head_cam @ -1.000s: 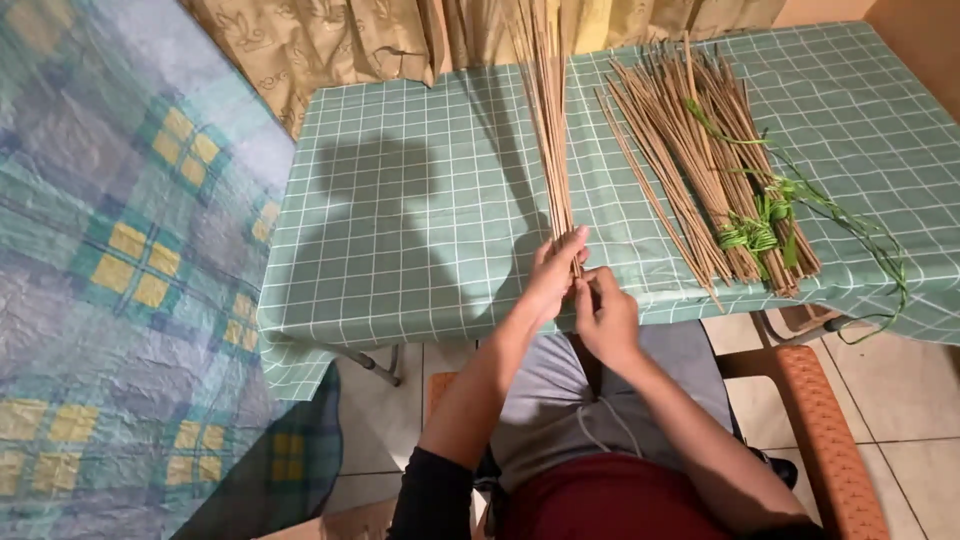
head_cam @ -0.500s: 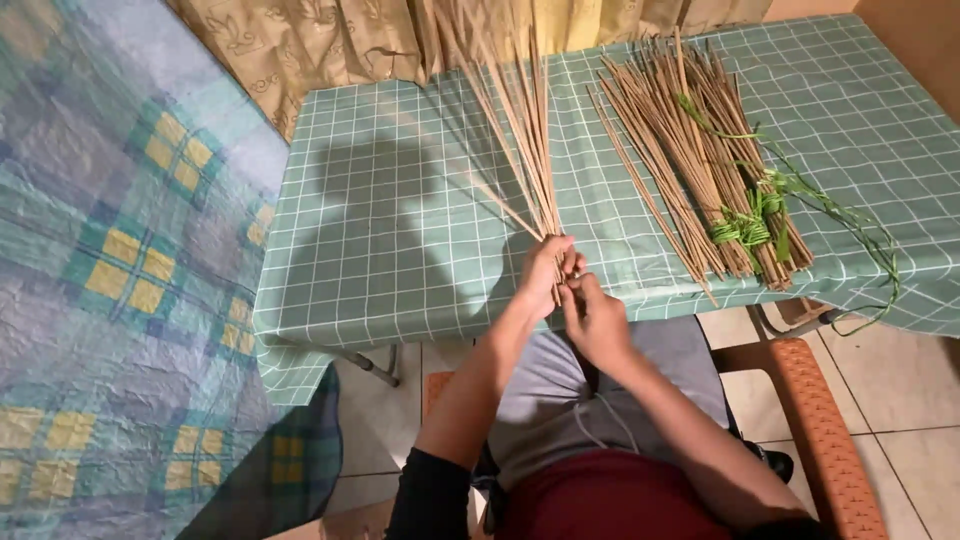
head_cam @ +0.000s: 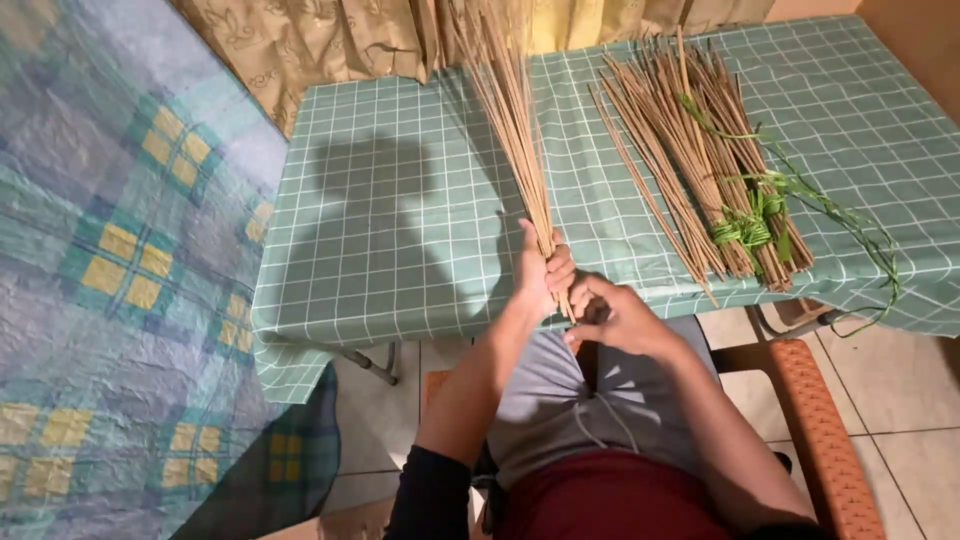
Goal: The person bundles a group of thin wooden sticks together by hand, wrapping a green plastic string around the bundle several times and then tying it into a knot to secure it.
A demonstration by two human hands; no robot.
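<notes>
My left hand (head_cam: 537, 268) grips the lower end of a bundle of thin tan sticks (head_cam: 508, 110) that fans away over the table toward the curtain. Just below it at the table's near edge, my right hand (head_cam: 612, 312) curls around the very bottom of the same bundle. A second, larger bundle of sticks (head_cam: 690, 150) lies flat on the table to the right, tied near its lower end with green leaf strips (head_cam: 752, 222).
The table (head_cam: 400, 220) wears a green checked cloth. A bed with a blue and yellow plaid cover (head_cam: 110, 270) stands at the left. Curtains (head_cam: 330, 40) hang behind. An orange woven chair arm (head_cam: 815, 430) is at my right, tiled floor beyond.
The bundle in my hands has closed from a spread fan into a tighter sheaf and leans more to the left. Both hands stay at its base.
</notes>
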